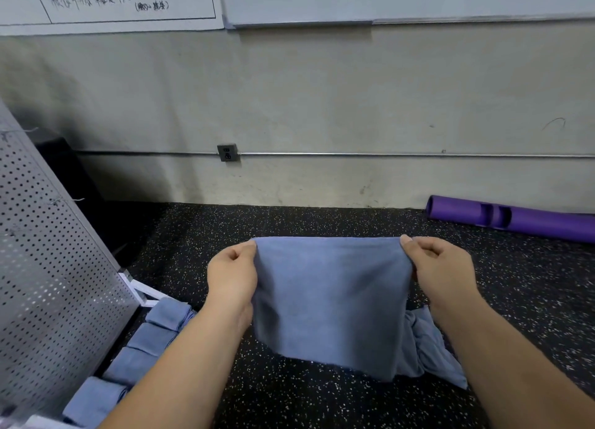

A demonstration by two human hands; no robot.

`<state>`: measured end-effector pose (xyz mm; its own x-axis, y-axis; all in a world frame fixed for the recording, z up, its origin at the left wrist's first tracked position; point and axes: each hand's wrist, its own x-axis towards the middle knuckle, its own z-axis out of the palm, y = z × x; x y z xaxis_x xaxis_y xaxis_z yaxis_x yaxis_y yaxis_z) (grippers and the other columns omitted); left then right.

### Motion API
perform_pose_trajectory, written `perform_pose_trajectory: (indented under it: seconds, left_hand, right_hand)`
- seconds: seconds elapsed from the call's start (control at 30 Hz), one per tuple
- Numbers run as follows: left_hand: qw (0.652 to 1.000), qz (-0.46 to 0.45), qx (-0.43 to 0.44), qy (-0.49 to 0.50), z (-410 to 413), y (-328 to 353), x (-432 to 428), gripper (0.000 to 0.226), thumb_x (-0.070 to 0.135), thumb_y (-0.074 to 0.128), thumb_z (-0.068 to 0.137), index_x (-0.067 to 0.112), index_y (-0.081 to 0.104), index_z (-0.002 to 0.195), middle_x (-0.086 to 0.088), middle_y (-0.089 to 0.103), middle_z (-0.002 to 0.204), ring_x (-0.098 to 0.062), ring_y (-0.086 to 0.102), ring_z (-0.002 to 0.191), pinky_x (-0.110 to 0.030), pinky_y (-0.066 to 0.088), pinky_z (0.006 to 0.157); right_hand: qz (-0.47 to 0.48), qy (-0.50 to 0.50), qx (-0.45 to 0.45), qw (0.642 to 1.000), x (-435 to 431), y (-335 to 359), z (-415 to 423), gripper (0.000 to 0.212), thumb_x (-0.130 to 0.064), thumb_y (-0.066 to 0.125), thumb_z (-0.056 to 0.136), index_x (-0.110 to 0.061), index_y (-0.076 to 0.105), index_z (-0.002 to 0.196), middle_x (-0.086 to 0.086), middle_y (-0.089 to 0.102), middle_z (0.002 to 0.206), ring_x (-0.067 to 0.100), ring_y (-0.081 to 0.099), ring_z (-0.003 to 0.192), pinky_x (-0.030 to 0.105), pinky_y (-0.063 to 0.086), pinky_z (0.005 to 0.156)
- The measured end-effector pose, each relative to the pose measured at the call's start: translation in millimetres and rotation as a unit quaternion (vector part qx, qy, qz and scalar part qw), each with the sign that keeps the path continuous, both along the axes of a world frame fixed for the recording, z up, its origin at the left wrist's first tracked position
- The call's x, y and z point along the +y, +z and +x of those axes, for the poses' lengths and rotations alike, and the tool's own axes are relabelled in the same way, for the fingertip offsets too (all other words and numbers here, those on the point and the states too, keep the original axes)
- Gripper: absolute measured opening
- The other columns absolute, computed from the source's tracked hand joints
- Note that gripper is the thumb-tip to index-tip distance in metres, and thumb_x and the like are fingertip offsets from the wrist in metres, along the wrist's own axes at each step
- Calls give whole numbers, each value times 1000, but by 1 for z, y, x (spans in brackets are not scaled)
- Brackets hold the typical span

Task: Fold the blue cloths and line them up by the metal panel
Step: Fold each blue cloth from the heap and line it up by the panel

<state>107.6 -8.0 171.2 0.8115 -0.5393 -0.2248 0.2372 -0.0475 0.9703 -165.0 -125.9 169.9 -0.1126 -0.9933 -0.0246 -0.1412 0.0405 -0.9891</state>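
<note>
Cloth [331, 299], blue, soft and probably light, hangs limp above the floor [322, 403], pinched at its top corners by the left hand [231, 274] and right hand [441, 267], near folded cloths [154, 338] lined along the metal panel [48, 283] at left.

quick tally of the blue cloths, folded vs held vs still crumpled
folded blue cloths lined up along the metal panel: 4
held blue cloth, pinched at its top corners by the left hand and right hand: 1
crumpled heap, cloths inside cannot be counted: 1
total: 6
</note>
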Motion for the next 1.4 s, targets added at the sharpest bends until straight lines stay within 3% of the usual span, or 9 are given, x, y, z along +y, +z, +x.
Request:
perform_pose_trajectory:
  seconds: [0.13, 0.33, 0.53, 0.67, 0.77, 1.03, 1.17, 1.4]
  left_hand:
    - [999, 3, -31, -6, -1, -1, 2, 12, 17, 67, 100, 12, 75, 91, 5, 68, 83, -12, 54, 78, -29, 45, 67]
    - [996, -11, -88, -27, -27, 5, 7, 12, 17, 68, 93, 19, 78, 86, 2, 77, 83, -12, 64, 76, -33, 53, 73]
    - [980, -46, -163, -108, -58, 8, 12, 14, 9, 73, 94, 17, 78, 85, -3, 77, 84, -4, 63, 73, -17, 53, 72]
    - [972, -61, -161, -159, -73, 7, 16, 8, 16, 77, 97, 20, 81, 92, -4, 78, 86, -9, 68, 75, -22, 57, 72]
    - [973, -72, -142, -169, -78, 6, 18, 8, 14, 78, 97, 20, 83, 94, -4, 78, 84, -8, 67, 73, -23, 58, 71]
    - [972, -84, -135, -174, -87, 6, 22, 10, 11, 80, 95, 20, 84, 96, 2, 80, 86, -5, 72, 76, -18, 57, 73]
    - [972, -79, -134, -176, -86, 4, 22, 11, 11, 79, 96, 20, 84, 99, 3, 82, 89, -14, 77, 85, -24, 61, 80]
    - [970, -78, -142, -181, -86, 3, 22, 13, 11, 78, 96, 21, 84, 102, 6, 82, 92, -11, 78, 89, -29, 63, 86]
  right_hand:
    - [-32, -1, 49, 998, 3, 1, 3, 18, -39, 81, 92, -21, 78, 89, -6, 76, 74, 13, 66, 68, 38, 55, 70]
    - [-95, 1, 119, 988, 30, 11, 27, 18, -35, 78, 93, -23, 71, 82, -6, 71, 65, 13, 65, 64, 29, 46, 62]
    - [-123, 57, 95, 986, 56, 7, 49, 14, -40, 83, 90, -29, 76, 84, -16, 74, 74, 2, 69, 68, 29, 56, 67]
    - [-128, 113, 84, 982, 67, 0, 56, 4, -31, 80, 94, -33, 78, 91, -18, 76, 83, 4, 72, 77, 28, 61, 73]
    - [-150, 129, 116, 973, 73, -2, 59, 9, -29, 77, 96, -39, 77, 96, -25, 75, 86, -2, 71, 82, 17, 56, 73]
    - [-205, 114, 152, 960, 87, 1, 61, 12, -27, 79, 94, -35, 78, 103, -22, 72, 91, -5, 67, 88, 7, 47, 76]
    - [-234, 111, 164, 952, 91, 1, 63, 12, -24, 78, 95, -30, 79, 106, -20, 70, 92, -2, 67, 86, 11, 50, 76]
    - [-241, 105, 154, 952, 98, 2, 64, 12, -25, 77, 97, -30, 80, 107, -20, 70, 91, -4, 67, 88, 8, 49, 76]
